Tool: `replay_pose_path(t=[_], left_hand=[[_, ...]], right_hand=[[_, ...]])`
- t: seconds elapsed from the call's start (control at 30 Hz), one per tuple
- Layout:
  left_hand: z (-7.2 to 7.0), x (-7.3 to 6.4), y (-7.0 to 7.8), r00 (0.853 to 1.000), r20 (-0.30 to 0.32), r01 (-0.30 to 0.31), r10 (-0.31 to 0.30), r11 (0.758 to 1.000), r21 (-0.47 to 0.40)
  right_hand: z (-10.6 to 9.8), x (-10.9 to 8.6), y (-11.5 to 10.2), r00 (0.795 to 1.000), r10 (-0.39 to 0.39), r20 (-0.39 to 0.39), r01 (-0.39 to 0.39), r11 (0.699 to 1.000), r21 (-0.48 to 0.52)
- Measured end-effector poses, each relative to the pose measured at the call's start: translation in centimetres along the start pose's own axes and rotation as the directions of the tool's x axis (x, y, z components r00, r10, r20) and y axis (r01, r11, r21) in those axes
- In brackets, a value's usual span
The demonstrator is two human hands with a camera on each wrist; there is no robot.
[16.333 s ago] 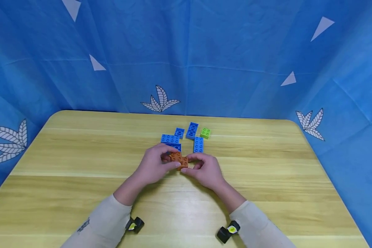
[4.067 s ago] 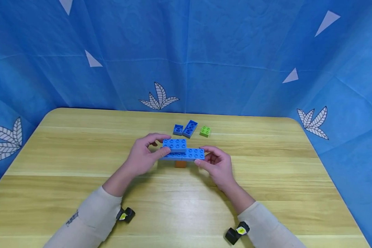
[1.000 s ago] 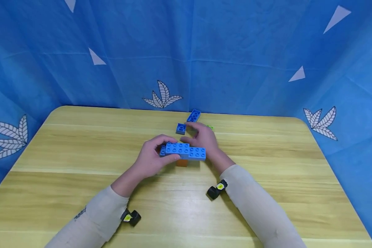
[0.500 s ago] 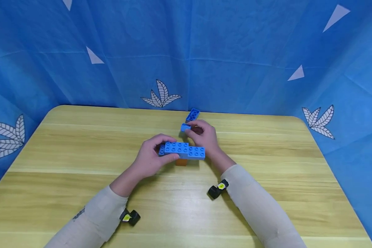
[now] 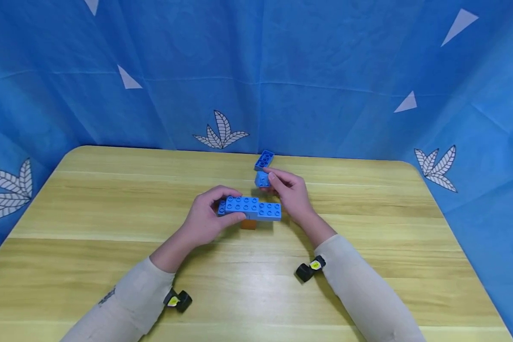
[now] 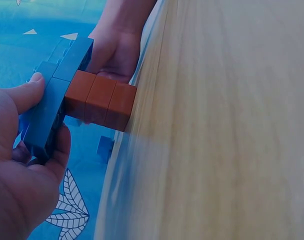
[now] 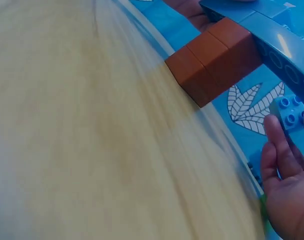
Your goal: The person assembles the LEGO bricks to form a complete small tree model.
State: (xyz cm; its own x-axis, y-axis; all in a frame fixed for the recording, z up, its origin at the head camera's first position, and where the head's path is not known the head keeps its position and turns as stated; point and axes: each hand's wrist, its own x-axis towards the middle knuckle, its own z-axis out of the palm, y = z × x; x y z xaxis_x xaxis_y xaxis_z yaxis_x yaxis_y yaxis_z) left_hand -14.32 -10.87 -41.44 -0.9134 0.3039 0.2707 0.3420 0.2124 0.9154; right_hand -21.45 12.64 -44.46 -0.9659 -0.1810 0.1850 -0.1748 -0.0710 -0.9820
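Note:
My left hand [image 5: 207,218] grips the stacked blue bricks [image 5: 242,204], thumb in front and fingers behind. One long blue brick sits across two others placed end to end. Under them is a column of brown bricks [image 5: 248,224]; in the left wrist view the brown column [image 6: 99,97] is three bricks high and stands on the table. Behind the stack's right end, my right hand [image 5: 295,197] pinches a small square blue brick [image 5: 261,179] between thumb and fingers, raised off the table. Its studs show in the right wrist view, where the small brick [image 7: 290,112] is tilted.
A loose long blue brick [image 5: 264,160] lies hollow side up near the back edge of the wooden table [image 5: 132,190]. A green brick [image 7: 264,206] peeks out beside the right hand in the right wrist view. A blue cloth [image 5: 325,95] hangs behind.
Brown bricks held earlier now stand under the blue ones. My right hand left the stack, picked up the small blue brick and turned it. The loose long brick moved back.

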Motion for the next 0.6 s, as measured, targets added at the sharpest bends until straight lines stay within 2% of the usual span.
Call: replay_pose_path(t=[0.1, 0.2, 0.4, 0.6], left_hand=[[0.0, 0.0, 0.0, 1.000, -0.002, 0.006, -0.006, 1.000, 0.008], [-0.1, 0.0, -0.1, 1.000, 0.000, 0.008, -0.008, 1.000, -0.002], [0.0, -0.1, 0.0, 1.000, 0.001, 0.009, -0.009, 1.000, -0.026], [-0.1, -0.1, 0.2, 1.000, 0.002, 0.007, -0.007, 1.000, -0.023]], right_hand=[[-0.4, -0.3, -0.1, 1.000, 0.024, 0.007, -0.024, 0.997, 0.073], [-0.9, -0.8, -0.4, 0.999, 0.041, -0.001, -0.041, 0.995, 0.087], [-1.5, -1.9, -1.4, 0.999, 0.021, -0.028, -0.021, 1.000, -0.013], [-2.1, -3.2, -2.7, 0.999, -0.036, 0.026, 0.038, 0.998, -0.047]])
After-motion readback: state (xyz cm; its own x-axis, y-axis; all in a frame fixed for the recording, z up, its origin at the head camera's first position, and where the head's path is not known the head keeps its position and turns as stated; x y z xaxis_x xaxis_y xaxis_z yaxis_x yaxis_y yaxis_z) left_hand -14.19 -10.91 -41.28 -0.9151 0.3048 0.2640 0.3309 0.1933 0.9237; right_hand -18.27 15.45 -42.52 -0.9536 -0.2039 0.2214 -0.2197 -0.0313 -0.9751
